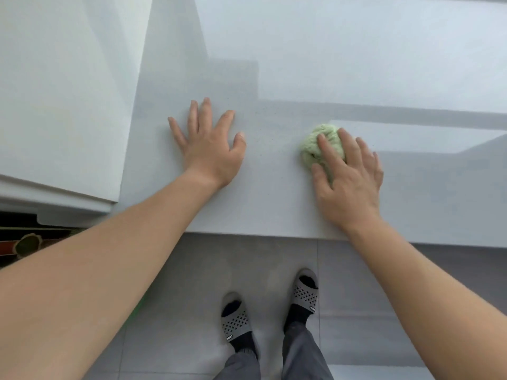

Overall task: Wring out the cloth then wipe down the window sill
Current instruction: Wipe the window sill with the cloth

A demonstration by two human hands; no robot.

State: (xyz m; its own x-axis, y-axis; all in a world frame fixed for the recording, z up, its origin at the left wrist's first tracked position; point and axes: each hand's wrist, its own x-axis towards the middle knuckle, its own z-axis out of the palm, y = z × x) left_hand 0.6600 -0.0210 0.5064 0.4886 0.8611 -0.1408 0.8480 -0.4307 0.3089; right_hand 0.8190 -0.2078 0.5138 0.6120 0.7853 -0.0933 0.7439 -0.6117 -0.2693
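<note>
A bunched light-green cloth (314,145) lies on the pale grey window sill (269,198). My right hand (348,179) presses down on the cloth, fingers spread over its top and near side, so part of it is hidden. Further left on the sill, my left hand (210,148) rests flat with its fingers apart and nothing in it.
A white wall corner (63,105) rises at the left beside the sill. The window glass (356,45) stands behind the sill. Below the sill's front edge is grey tiled floor (192,297) with my feet in grey slippers (270,308). Dark clutter (24,239) sits at the far left.
</note>
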